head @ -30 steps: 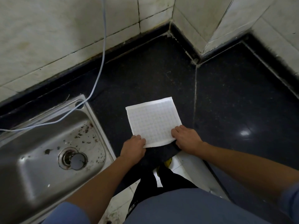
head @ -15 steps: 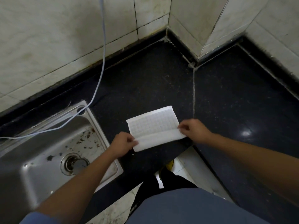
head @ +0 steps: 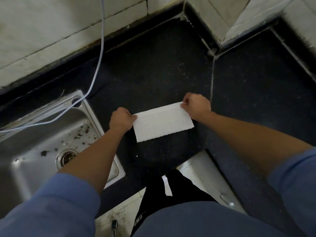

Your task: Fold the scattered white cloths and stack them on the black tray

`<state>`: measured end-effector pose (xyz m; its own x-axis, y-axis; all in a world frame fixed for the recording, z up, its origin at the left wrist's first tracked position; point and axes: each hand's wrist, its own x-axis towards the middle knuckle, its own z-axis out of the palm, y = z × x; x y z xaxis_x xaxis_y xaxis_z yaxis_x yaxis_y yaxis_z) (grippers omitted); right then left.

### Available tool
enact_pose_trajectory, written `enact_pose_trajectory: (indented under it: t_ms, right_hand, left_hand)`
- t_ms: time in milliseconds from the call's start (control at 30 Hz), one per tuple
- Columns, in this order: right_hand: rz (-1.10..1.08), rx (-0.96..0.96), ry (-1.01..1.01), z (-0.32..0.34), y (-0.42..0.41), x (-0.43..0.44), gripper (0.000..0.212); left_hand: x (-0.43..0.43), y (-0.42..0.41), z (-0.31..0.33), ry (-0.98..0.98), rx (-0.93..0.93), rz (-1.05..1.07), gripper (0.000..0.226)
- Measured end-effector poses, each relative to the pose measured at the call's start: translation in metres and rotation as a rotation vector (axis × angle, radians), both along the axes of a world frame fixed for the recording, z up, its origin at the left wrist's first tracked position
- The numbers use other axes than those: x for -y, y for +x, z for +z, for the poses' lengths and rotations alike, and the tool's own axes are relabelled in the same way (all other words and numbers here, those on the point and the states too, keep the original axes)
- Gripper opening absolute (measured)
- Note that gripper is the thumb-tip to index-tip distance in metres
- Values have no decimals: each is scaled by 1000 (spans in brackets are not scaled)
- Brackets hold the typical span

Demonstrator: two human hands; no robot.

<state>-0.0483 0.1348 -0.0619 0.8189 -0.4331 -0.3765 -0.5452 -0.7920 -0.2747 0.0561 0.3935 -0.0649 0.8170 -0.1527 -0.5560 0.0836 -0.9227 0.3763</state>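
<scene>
A white cloth [head: 162, 123] with a faint grid pattern lies folded in half on the dark countertop [head: 153, 74], forming a wide rectangle. My left hand [head: 120, 119] pinches its far left corner. My right hand [head: 196, 106] pinches its far right corner. Both hands hold the doubled far edge. No black tray is in view.
A steel sink [head: 42, 142] with dark debris and a drain sits to the left. A pale cable [head: 99, 53] runs from the tiled wall [head: 51, 31] down to the sink rim. The countertop wraps round a tiled corner at the back right.
The flat square cloth was taken by its near edge and folded away from me onto its far edge. Both hands moved from the near corners to the far corners.
</scene>
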Motion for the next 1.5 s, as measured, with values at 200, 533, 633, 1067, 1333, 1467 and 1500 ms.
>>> enact_pose_trajectory:
  t_ms: [200,533,633,1067,1333,1467,1500]
  right_hand:
    - [177,213,19,13,-25,-12,20]
    - [229,10,111,4,-85,-15,15]
    - [186,-70,69,13,-78,-5,17]
    - [-493,-112,407,15,-12,-24,31]
    - [-569,-22,815,64,2,-45,7]
    - [-420,-75,841,60,20,-97,14]
    - [-404,-89,838,54,25,-111,17]
  left_hand:
    - [3,-33,17,22,320,-264,18]
    - [-31,-84,3,51,220,-558,18]
    - [-41,-78,3,15,308,-590,12]
    - [-34,-63,7,205,287,-782,57]
    - [-54,-58,16,31,351,-584,46]
    - [-77,-56,22,46,355,-483,41]
    - [-82,-56,23,45,348,-464,41]
